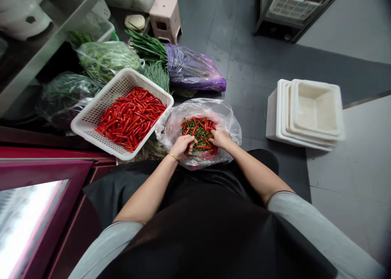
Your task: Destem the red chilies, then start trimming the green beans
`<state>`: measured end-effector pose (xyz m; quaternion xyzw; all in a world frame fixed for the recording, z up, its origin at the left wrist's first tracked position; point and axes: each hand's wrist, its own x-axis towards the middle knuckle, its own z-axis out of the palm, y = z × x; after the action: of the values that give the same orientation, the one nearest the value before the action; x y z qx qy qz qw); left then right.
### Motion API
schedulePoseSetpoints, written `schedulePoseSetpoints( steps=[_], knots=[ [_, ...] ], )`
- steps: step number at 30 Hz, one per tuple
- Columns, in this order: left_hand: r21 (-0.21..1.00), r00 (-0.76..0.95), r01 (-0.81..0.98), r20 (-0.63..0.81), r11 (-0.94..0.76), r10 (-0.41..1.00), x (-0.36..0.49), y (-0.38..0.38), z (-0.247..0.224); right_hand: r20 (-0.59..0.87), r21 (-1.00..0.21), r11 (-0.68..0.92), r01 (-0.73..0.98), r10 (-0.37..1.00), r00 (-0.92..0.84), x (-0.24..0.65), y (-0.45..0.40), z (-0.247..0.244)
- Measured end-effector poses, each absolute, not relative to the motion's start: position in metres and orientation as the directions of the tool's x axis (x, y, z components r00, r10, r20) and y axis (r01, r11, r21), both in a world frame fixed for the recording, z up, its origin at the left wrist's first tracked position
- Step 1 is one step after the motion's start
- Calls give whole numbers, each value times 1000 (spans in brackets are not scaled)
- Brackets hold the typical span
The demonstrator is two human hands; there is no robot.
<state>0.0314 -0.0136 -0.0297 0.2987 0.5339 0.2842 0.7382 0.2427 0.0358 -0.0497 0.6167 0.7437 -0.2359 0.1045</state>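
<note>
A clear plastic bag point(230, 118) sits open in front of my lap, with red chili peppers point(198, 126) and their green stems inside. My left hand point(182, 146), a gold bangle at its wrist, is closed over the bag's near left side, thumb and fingers curled together. My right hand point(222, 139) pinches down at the right of the pile, its fingertips among the chilies. Whatever either hand holds is too small to make out. Left of the bag, a white perforated basket point(88, 118) holds a heap of red chilies point(134, 116) without visible green stems.
Behind the basket lie bagged green vegetables point(108, 59) and long green stalks in a purple bag point(195, 69). A pinkish plastic stool point(165, 16) stands beyond. Stacked white baskets point(317, 108) are at right, a metal rack point(293, 14) farther back. A maroon-framed appliance point(55, 177) is at left.
</note>
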Motion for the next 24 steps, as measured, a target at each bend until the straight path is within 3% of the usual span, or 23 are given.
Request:
schedulePoseSetpoints(
  steps=[6, 8, 10, 13, 16, 18, 20, 22, 24],
  knots=[
    [827, 153, -27, -552, 562, 820, 34, -16, -32, -353, -368, 133, 920, 896, -270, 250, 47, -32],
    [883, 144, 105, -468, 457, 872, 35, -15, -35, -342, -362, 131, 923, 902, -262, 248, 45, -34],
    [890, 204, 354, -373, 287, 905, 37, -17, -39, -384, -308, 146, 940, 885, -263, 242, 43, -42],
    [689, 322, 724, -302, -28, 897, 48, -25, -46, -426, -268, 162, 950, 864, -267, 234, 45, -52],
    [426, 383, 870, -269, -247, 884, 69, -28, -52, -321, -406, 95, 909, 916, -239, 240, 51, -47],
    [345, 446, 875, -306, -338, 841, 83, -24, -54, -273, -602, -40, 797, 949, -158, 249, 53, -37],
    [332, 493, 860, -342, -388, 800, 89, -16, -53, -328, -773, -227, 592, 942, -67, 257, 50, -28],
    [367, 484, 855, -312, -366, 818, 84, -7, -50, -405, -853, -368, 370, 914, -27, 262, 44, -22],
    [479, 410, 839, -246, -258, 878, 68, 0, -46, -425, -889, -415, 194, 905, -11, 264, 38, -23]
  ],
)
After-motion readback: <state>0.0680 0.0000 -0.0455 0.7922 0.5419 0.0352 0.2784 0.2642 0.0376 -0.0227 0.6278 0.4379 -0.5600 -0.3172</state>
